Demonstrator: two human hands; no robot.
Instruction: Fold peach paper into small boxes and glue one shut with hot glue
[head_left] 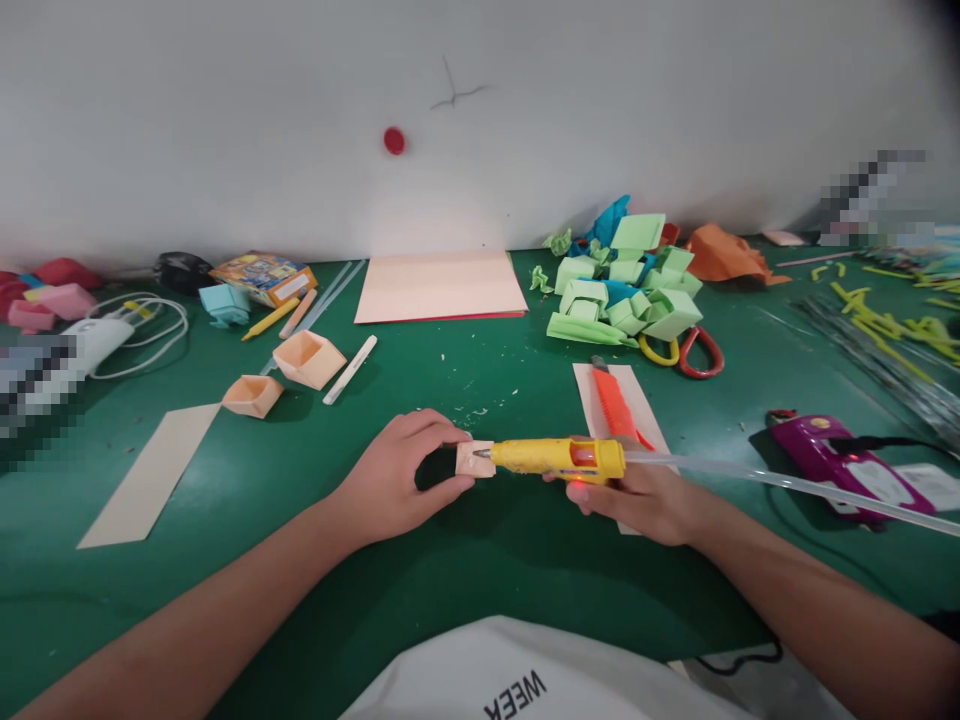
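Between thumb and fingers, my left hand (397, 470) pinches a small peach paper piece (474, 462). My right hand (645, 497) is wrapped round a yellow hot glue gun (551, 459), its metal nozzle touching or just over the paper piece. A long clear glue stick (787, 485) sticks out of the gun's rear towards the right. Under the right hand lies a peach paper strip (651, 415) with an orange-red utility knife (613, 400) on it. Left of my left hand stand two open peach paper boxes, a larger one (309, 360) and a smaller one (253, 397).
Peach paper sheets (441, 287) lie at the back by the wall. Green folded paper pieces (630, 285) and scissors (700, 352) are back right. A purple power strip (847, 465) lies right, a paper strip (154, 475) and a white stick (350, 370) left.
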